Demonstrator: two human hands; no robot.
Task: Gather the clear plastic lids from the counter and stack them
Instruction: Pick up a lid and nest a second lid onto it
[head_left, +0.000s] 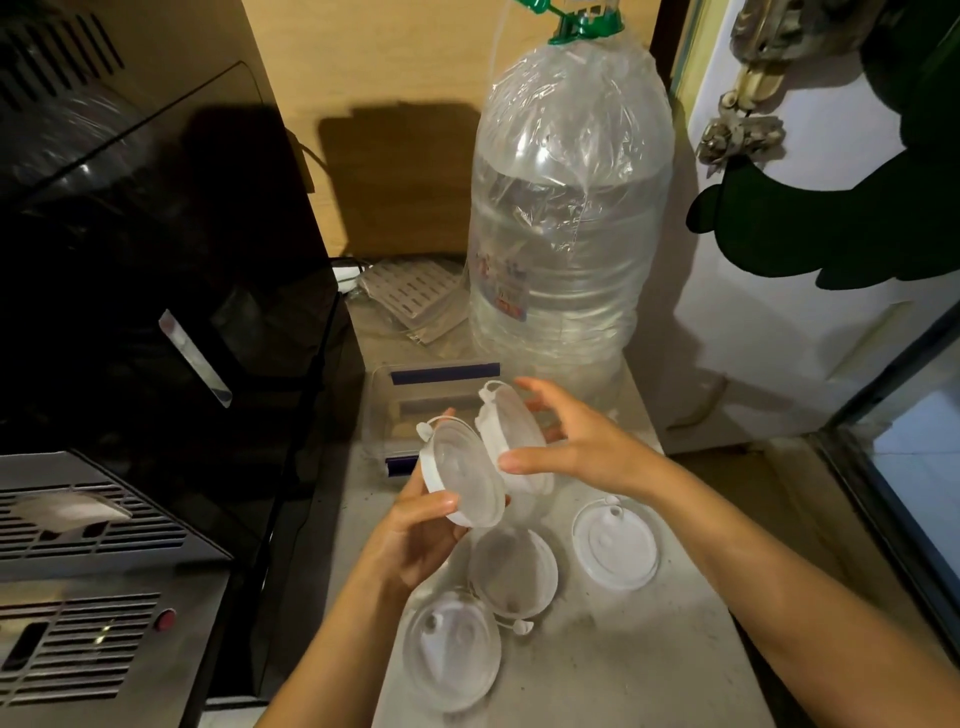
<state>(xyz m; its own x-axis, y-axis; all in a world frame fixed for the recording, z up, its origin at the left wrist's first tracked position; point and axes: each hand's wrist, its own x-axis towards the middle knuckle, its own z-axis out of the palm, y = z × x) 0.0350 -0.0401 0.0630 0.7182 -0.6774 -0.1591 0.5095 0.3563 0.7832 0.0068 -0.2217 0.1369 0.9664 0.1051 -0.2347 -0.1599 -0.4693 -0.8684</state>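
Left hand (415, 530) grips one lid (465, 473), right hand (576, 441) grips a second lid (511, 431) alongside, tilted for nesting (three lids (615, 543) remain on counter (649, 665)).

Dim warm light; hard shadows on back wall (395, 171); left side near black; wide-angle edge bending.

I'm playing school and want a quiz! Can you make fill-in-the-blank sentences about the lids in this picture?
1. The left hand holds one clear lid, and the right hand holds ____ lid.
2. ____ lids lie loose on the counter.
3. The big water bottle has a ____ cap.

Missing words: one; three; green
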